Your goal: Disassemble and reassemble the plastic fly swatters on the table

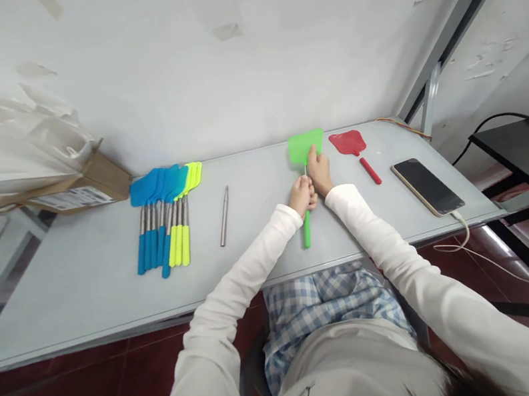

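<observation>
A green telescopic fly swatter [305, 145] is held in both hands over the table, its head pointing at the wall. My left hand [301, 196] is wrapped round its metal rod, with the green handle showing below. Just above, my right hand [319, 171] grips it where the rod meets the head, thumb on the green blade. To the right lie a red swatter head [348, 142] and a separate red handle [370, 171]. A bare metal rod [224, 217] rests left of my hands.
Several blue swatters [153, 243] and yellow swatters [181, 239] lie side by side at left. Behind them is an opened cardboard box [89, 181]. A phone [427, 185] with a plugged-in white cable [465, 228] lies right on the grey table [80, 283], which stands against a white wall.
</observation>
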### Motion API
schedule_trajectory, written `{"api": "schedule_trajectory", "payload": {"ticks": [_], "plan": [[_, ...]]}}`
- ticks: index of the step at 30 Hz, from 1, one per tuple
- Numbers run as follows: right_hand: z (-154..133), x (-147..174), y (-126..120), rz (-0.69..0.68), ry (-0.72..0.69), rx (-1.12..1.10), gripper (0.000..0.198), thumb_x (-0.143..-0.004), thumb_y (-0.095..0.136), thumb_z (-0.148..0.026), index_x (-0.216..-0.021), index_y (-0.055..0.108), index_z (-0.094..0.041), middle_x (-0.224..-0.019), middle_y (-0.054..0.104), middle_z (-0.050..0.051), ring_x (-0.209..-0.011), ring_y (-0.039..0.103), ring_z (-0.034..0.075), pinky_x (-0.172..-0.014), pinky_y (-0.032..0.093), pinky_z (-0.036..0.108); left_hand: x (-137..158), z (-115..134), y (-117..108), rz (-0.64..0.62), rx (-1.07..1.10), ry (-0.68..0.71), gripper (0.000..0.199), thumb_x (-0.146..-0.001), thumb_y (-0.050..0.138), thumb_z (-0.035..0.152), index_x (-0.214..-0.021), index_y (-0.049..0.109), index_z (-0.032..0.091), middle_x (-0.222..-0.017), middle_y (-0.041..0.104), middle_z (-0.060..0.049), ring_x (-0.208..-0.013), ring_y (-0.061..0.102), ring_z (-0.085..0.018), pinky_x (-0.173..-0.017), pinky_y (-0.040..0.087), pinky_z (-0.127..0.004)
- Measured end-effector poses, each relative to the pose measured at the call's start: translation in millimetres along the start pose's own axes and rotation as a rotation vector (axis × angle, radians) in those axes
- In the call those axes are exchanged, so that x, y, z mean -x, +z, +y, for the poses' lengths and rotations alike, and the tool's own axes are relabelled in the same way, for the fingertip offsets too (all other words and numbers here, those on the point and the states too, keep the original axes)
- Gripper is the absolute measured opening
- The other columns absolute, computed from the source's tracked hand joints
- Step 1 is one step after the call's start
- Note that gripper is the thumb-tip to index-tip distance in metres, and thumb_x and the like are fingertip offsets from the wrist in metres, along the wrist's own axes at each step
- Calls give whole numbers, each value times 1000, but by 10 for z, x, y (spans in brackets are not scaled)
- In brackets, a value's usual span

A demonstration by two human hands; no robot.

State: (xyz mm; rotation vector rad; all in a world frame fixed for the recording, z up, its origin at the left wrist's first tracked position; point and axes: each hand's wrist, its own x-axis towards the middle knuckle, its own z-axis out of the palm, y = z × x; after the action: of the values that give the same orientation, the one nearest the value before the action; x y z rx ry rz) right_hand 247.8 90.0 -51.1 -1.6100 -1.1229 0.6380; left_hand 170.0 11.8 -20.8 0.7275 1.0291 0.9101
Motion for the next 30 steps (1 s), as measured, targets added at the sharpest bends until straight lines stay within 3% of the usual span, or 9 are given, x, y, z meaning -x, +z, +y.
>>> {"api": "schedule_trajectory", "payload": {"ticks": [8, 13, 15, 18, 20, 25, 30], "plan": [[42, -8, -12, 51, -53, -130, 59, -88, 26, -79, -58, 29, -28, -53, 29, -2, -57, 33, 16, -54, 33, 32, 180, -60, -59, -84, 74, -46, 28, -96, 45, 37, -75, 34, 22, -52, 19, 12, -34, 14, -2, -34, 8, -13], [-8, 54, -49, 21, 12, -320, 59, -86, 38, -78, -59, 27, -26, -55, 28, -4, -54, 32, 13, -48, 31, 29, -52, 264, -164, -239, 163, -262, 19, -91, 34, 21, -73, 41, 19, -53, 32, 7, -34, 26, -4, -31, 14, -12], [-26, 62, -66, -19, 46, -390, 59, -84, 45, -77, -58, 28, -26, -53, 29, -5, -51, 33, 11, -45, 30, 27, -156, 402, -176, -295, 195, -256, 15, -88, 35, 18, -76, 44, 18, -56, 37, 6, -34, 26, -3, -30, 11, -12], [-25, 10, -100, -33, 66, -485, 60, -81, 51, -75, -58, 29, -25, -51, 31, -6, -48, 32, 9, -43, 29, 25, -240, 467, -125, -332, 166, -231, 15, -89, 38, 20, -75, 44, 18, -55, 31, 8, -32, 18, -2, -31, 4, -13], [-11, -47, -115, -35, 76, -511, 58, -79, 54, -74, -58, 33, -24, -51, 33, -6, -48, 32, 8, -44, 30, 24, -255, 416, -65, -303, 103, -198, 22, -93, 38, 25, -72, 40, 19, -53, 25, 10, -32, 14, -2, -33, 1, -13], [-9, -116, -42, -18, 25, -383, 51, -81, 53, -70, -69, 51, -21, -66, 55, -1, -61, 48, 11, -59, 43, 25, -272, 253, 53, -117, -74, -39, 32, -100, 34, 34, -71, 32, 21, -52, 21, 11, -33, 12, -2, -37, 1, -15], [-44, -274, -142, 11, -27, -262, 53, -88, 37, -71, -78, 52, -21, -71, 55, 3, -68, 53, 16, -63, 45, 29, -93, 120, 98, -68, -136, 21, 32, -101, 38, 38, -74, 35, 22, -51, 23, 11, -33, 16, -2, -38, 4, -15]]}}
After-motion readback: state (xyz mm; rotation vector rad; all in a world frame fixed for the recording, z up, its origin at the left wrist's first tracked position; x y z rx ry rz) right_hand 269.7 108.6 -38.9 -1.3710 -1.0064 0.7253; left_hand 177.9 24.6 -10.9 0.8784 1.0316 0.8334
